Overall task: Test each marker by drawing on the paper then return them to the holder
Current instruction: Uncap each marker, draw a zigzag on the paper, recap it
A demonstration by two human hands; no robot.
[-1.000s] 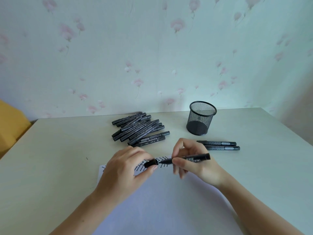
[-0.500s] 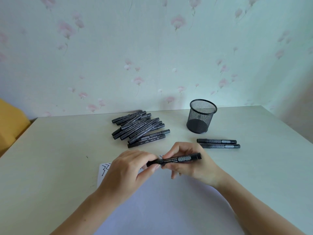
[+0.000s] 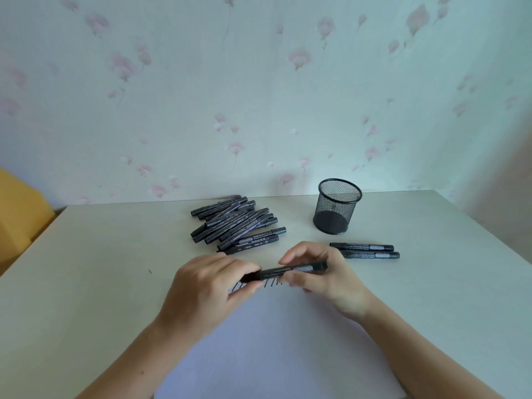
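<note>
A black marker (image 3: pixel 290 271) lies level between both hands, just above the white paper (image 3: pixel 282 347). My left hand (image 3: pixel 207 286) pinches its cap end and my right hand (image 3: pixel 325 275) grips the barrel. Short black strokes (image 3: pixel 269 283) show on the paper under the marker. A pile of several black markers (image 3: pixel 236 223) lies behind my hands. The black mesh holder (image 3: pixel 336 207) stands upright at the back right, with nothing visible inside. Two more markers (image 3: pixel 365 250) lie side by side in front of the holder.
The pale table (image 3: pixel 86 269) ends at a flowered wall behind. A yellow object (image 3: pixel 20 214) sits beyond the table's left edge. The table's right edge runs diagonally past the holder.
The cap held in my left hand and the marker in my right have come together; the bare tip no longer shows. The marker has shifted slightly left.
</note>
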